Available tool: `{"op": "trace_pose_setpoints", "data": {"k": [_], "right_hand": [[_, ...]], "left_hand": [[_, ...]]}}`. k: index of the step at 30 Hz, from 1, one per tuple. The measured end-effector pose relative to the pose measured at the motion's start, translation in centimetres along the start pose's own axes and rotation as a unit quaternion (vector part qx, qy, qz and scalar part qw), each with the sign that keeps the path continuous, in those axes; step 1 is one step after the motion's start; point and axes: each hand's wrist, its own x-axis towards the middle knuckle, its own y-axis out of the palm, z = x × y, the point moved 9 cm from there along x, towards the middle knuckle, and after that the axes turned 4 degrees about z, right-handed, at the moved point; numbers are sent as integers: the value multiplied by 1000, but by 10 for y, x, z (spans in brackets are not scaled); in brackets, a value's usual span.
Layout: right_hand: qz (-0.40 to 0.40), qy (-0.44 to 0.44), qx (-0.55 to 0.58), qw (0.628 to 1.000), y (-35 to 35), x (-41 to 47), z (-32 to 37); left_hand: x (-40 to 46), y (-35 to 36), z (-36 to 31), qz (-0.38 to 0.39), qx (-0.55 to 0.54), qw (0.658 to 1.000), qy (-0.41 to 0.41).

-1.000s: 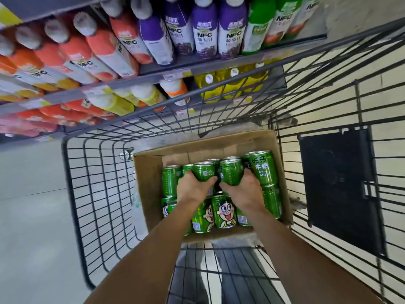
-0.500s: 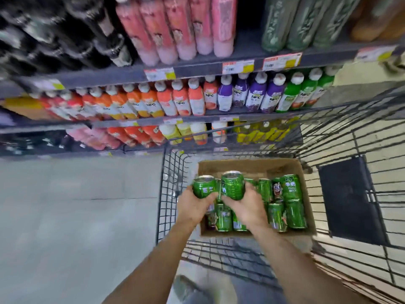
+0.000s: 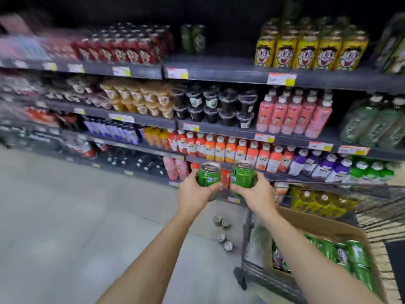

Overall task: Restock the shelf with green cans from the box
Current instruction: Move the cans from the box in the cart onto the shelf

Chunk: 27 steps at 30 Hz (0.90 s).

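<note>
Fingers first: the left hand [image 3: 195, 193] has its fingers curled round a green can [image 3: 208, 177], thumb on the near side, and the right hand [image 3: 256, 192] wraps a second green can [image 3: 243, 174] the same way. Both cans are upright, tops showing, held side by side with a small gap, out in front of the shelf [image 3: 219, 129] and not on it. The fingertips behind the cans are hidden so I can't tell how far they reach round. Labels on the held cans are too smeared to read.

More green cans [image 3: 341, 257] lie in the cardboard box [image 3: 315, 224] at lower right, which sits in a wire cart [image 3: 258, 273]; box and cart are both cut off by the frame edge.

The whole left side of the shelving is motion blur, can't make out any products there. Readable bit: "NFC" on the orange bottles [image 3: 230, 150] and purple bottles [image 3: 315, 164]. Yellow packs [image 3: 311, 51] on the top shelf show a cartoon face. Price tags [image 3: 281, 79] are unreadable. A few small cans [image 3: 222, 232] stand on the floor [image 3: 76, 216] by the cart, too blurry to identify
</note>
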Motion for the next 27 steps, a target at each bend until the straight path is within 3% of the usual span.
{"op": "trace_pose_setpoints", "data": {"k": [9, 20, 27], "right_hand": [[-4, -116, 35, 993, 48, 28, 146], [-35, -150, 88, 984, 75, 161, 218], [-70, -163, 112, 978, 47, 272, 278]], "left_hand": [[50, -130, -40, -84, -57, 994, 48], [204, -146, -79, -37, -35, 994, 101], [328, -143, -148, -10, -14, 986, 166]]}}
